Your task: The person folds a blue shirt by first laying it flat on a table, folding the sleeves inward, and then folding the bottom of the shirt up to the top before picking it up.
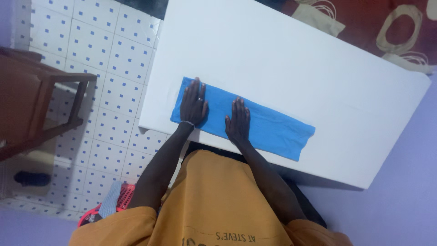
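A long blue cloth (273,127), folded into a narrow strip, lies flat on a white table (296,59) near its front edge. My left hand (193,104) rests palm down on the left part of the cloth, fingers spread, a ring on one finger and a band at the wrist. Beside it, my right hand (237,122) presses flat on the cloth's middle, fingers apart. Neither hand grips anything. The right end of the cloth is uncovered.
A brown wooden chair (41,105) stands to the left on a white tiled floor with blue squares (104,54). A red plastic basket (123,200) sits by my left elbow. Dark red patterned fabric (387,27) lies beyond the table. A lilac wall runs along the right.
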